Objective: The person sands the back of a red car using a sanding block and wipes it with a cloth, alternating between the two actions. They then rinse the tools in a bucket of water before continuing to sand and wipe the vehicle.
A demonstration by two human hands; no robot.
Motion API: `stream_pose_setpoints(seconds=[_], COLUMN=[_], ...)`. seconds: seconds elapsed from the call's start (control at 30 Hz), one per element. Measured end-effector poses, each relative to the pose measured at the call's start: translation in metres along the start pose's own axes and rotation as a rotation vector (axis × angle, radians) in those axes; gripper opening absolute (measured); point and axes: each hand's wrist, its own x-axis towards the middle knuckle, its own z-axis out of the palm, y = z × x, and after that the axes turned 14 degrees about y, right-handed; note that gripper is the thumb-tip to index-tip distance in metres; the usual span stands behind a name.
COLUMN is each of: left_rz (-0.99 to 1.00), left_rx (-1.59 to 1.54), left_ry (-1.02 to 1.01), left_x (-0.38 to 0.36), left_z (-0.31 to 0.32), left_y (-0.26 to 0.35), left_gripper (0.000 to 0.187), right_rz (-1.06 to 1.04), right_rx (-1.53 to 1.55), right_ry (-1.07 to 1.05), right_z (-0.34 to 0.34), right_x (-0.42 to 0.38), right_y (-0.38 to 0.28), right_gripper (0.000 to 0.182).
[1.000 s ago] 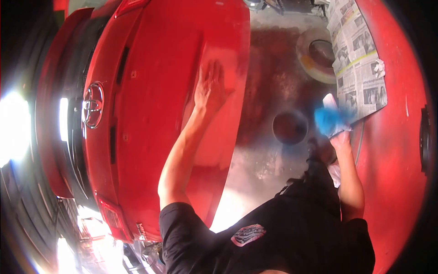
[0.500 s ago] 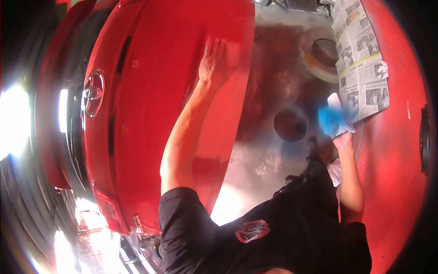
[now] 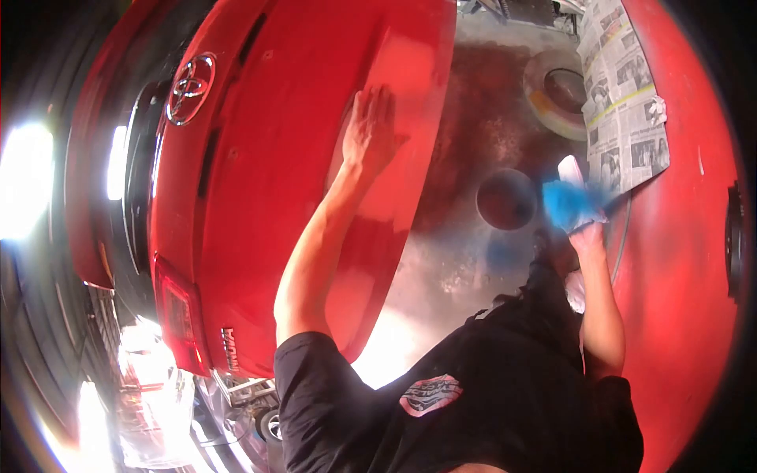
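Lying flat and gripping nothing, the left hand (image 3: 371, 132) rests toward twelve o'clock on the red car (image 3: 276, 169), which looks stiff and slick, suiting a broad palm. Near three, the right hand (image 3: 587, 236) holds a blue bundle (image 3: 568, 205), perhaps light, soft cloth, best bunched, though blurred.

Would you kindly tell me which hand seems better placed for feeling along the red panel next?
Probably the left hand: it lies flat on the red panel, while the right hand holds a cloth away from it.
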Motion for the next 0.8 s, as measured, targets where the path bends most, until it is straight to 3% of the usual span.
stream_pose_setpoints(seconds=[0.5, 0.7, 0.8], left_rz=[-0.102, -0.063, -0.115], left_rx=[-0.065, 0.107, 0.020], left_ry=[-0.020, -0.024, -0.028], left_x=[-0.114, -0.166, -0.198], left_z=[-0.044, -0.068, -0.081], left_y=[0.017, 0.029, 0.039], left_gripper=[0.085, 0.085, 0.088], right_rz=[0.030, 0.241, 0.269], right_rx=[-0.144, -0.029, -0.028], right_ry=[-0.136, -0.172, -0.156], right_z=[0.020, 0.012, 0.017], right_x=[-0.035, -0.001, 0.002], right_y=[0.057, 0.083, 0.094], right_gripper=[0.054, 0.049, 0.048])
